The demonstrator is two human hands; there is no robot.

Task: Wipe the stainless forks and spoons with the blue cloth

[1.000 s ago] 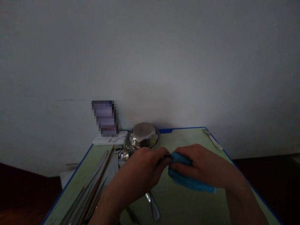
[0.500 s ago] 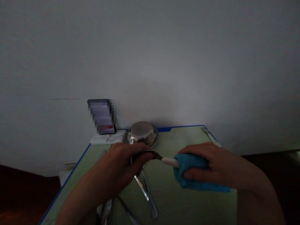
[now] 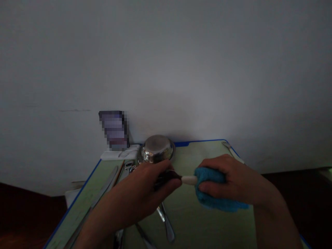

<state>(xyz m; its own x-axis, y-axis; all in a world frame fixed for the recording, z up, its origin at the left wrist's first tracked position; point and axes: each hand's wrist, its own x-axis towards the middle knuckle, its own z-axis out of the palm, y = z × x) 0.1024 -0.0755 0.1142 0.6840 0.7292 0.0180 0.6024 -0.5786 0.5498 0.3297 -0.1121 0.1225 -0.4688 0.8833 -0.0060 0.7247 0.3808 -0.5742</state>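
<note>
Above the table, my left hand is closed on the metal end of a white-handled piece of cutlery. Its fingers hide the head, so I cannot tell whether it is a spoon or a fork. A blue cloth is bunched in my right hand, its thumb and fingers pressing it around the far end of the white handle. Under and beside my left wrist lie several metal pieces of cutlery, including a long knife and a shiny handle.
An upturned metal bowl sits at the table's back edge. Left of it a phone with a blurred screen leans on a white stand. Another white-handled fork lies at the right back corner. The wall rises directly behind.
My left hand has shifted right along the cutlery, closer to the white handle, uncovering the knife and nearby metal things on the left. My right hand and the cloth have moved slightly left.
</note>
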